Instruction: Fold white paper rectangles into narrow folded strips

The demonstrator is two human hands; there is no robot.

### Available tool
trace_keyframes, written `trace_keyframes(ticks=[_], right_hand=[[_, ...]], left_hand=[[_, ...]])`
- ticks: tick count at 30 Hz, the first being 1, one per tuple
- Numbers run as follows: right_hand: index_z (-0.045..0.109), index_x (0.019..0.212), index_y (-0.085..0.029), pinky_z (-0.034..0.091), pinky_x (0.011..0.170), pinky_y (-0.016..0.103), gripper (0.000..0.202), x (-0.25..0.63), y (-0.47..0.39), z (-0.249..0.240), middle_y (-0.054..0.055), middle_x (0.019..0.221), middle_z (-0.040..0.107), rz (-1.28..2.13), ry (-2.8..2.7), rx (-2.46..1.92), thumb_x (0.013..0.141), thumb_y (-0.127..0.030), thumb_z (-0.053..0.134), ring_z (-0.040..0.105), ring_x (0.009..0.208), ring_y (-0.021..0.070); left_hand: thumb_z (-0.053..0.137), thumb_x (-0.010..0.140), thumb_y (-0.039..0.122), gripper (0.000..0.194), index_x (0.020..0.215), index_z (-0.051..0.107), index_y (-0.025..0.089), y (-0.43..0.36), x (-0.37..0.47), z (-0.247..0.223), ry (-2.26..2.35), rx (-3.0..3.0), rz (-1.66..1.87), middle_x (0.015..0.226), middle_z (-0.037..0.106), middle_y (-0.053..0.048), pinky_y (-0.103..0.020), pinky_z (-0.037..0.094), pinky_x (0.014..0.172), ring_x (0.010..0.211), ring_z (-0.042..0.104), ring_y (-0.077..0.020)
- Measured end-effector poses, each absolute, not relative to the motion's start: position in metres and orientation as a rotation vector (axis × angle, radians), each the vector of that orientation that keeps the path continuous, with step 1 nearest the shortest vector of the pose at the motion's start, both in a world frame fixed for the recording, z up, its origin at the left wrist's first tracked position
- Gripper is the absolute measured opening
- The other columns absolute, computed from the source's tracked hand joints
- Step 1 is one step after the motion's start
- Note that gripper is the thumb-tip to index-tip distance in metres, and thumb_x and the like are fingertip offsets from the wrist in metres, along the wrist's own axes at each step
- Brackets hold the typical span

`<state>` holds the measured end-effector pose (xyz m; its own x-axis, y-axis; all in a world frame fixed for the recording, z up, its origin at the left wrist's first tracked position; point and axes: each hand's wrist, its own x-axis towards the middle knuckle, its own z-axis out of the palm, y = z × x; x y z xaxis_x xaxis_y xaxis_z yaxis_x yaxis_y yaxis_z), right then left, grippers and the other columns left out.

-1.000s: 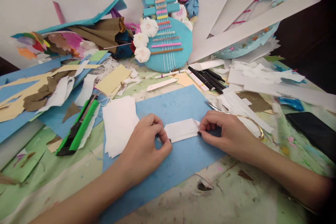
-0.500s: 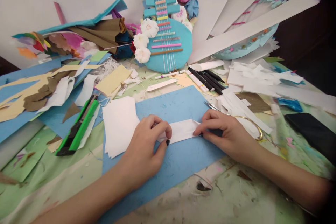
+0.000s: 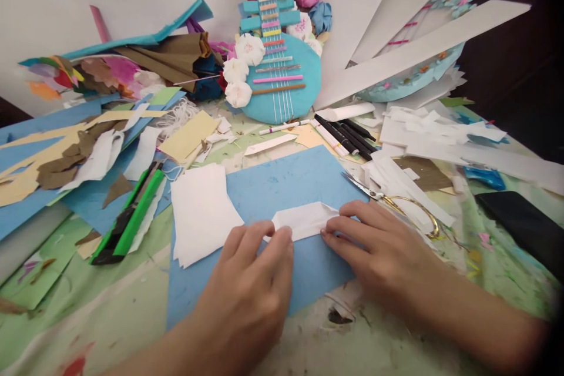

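Pinched lightly at its right end by my right hand (image 3: pixel 390 261), the folded strip of thin white paper (image 3: pixel 302 220) lay over the flat blue sheet (image 3: pixel 282 176). My left hand (image 3: pixel 249 291) touched its left end, thumb grip unclear. I judged it near-weightless, soft, easily creased, best held by both ends.

So the left hand (image 3: pixel 253 282) and right hand (image 3: pixel 383 252) are both bare, slim fingers (image 3: pixel 348 226), bare forearms (image 3: pixel 476 311) too. Nails are kinda too blurry to read.
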<state>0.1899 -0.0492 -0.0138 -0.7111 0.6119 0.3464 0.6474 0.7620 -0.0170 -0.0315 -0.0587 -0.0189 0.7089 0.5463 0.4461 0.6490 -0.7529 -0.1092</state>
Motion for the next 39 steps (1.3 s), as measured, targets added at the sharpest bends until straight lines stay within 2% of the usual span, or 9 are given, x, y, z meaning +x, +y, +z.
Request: trace_keyframes(ticks=[3,7,11,14,21,27,33,39], right_hand=[[0.065,0.094,-0.011,0.041,0.068,0.037,0.019,0.185,-0.058,-0.012,0.01,0.084,0.061,-0.237,-2.653,-1.055,0.085,-0.01,0.048,0.05,0.086,0.0241],[0.059,0.113,-0.008,0.041,0.072,0.039,0.031,0.179,-0.065,-0.01,0.011,0.091,0.063,-0.326,-2.666,-1.098,0.084,-0.01,0.047,0.052,0.089,0.0257],[0.056,0.12,-0.016,0.039,0.075,0.039,0.038,0.175,-0.068,-0.01,0.009,0.095,0.065,-0.349,-2.697,-1.127,0.082,-0.012,0.049,0.053,0.089,0.0252],[0.058,0.116,-0.015,0.038,0.076,0.04,0.036,0.174,-0.069,-0.012,0.009,0.097,0.065,-0.394,-2.69,-1.143,0.081,-0.013,0.049,0.052,0.09,0.0257],[0.067,0.092,-0.013,0.038,0.07,0.04,0.026,0.177,-0.068,-0.009,0.01,0.096,0.066,-0.517,-2.645,-1.173,0.081,-0.009,0.044,0.053,0.086,0.0259],[0.067,0.095,-0.013,0.04,0.07,0.041,0.028,0.179,-0.067,-0.011,0.012,0.099,0.065,-0.5,-2.607,-1.214,0.079,-0.007,0.045,0.052,0.089,0.0276],[0.067,0.1,-0.015,0.042,0.071,0.044,0.034,0.185,-0.066,-0.016,0.013,0.102,0.064,-0.426,-2.53,-1.269,0.078,-0.006,0.043,0.049,0.096,0.0309],[0.069,0.093,-0.015,0.044,0.07,0.039,0.035,0.193,-0.058,-0.015,0.012,0.09,0.062,-0.294,-2.5,-1.249,0.073,-0.001,0.044,0.049,0.086,0.0252]], left_hand=[[0.045,0.083,0.008,0.027,0.099,0.066,0.006,-0.068,-0.029,-0.02,-0.909,-2.576,-0.469,0.1,0.062,-0.013,-0.043,0.04,0.073,0.096,0.048,-0.0308],[0.038,0.085,0.006,0.033,0.107,0.063,0.005,-0.07,-0.027,-0.02,-0.933,-2.559,-0.415,0.093,0.064,-0.012,-0.041,0.039,0.074,0.092,0.05,-0.0286],[0.035,0.084,0.006,0.04,0.119,0.056,0.007,-0.069,-0.027,-0.018,-0.991,-2.617,-0.335,0.091,0.062,-0.011,-0.039,0.039,0.069,0.086,0.051,-0.0268],[0.037,0.082,0.005,0.042,0.12,0.055,0.006,-0.07,-0.028,-0.018,-0.986,-2.651,-0.314,0.092,0.062,-0.011,-0.038,0.04,0.067,0.085,0.051,-0.027],[0.04,0.083,0.005,0.037,0.114,0.059,0.005,-0.07,-0.029,-0.018,-0.951,-2.624,-0.355,0.092,0.063,-0.011,-0.039,0.041,0.068,0.087,0.051,-0.0285],[0.043,0.083,0.007,0.031,0.105,0.064,0.005,-0.07,-0.031,-0.021,-0.927,-2.565,-0.374,0.098,0.063,-0.014,-0.042,0.043,0.073,0.092,0.052,-0.0304],[0.045,0.08,0.008,0.029,0.098,0.067,0.005,-0.073,-0.031,-0.024,-0.953,-2.509,-0.377,0.092,0.064,-0.016,-0.044,0.045,0.071,0.089,0.053,-0.0315],[0.049,0.076,0.01,0.028,0.096,0.067,0.004,-0.074,-0.03,-0.025,-0.999,-2.471,-0.404,0.089,0.062,-0.017,-0.044,0.045,0.07,0.086,0.052,-0.0311]])
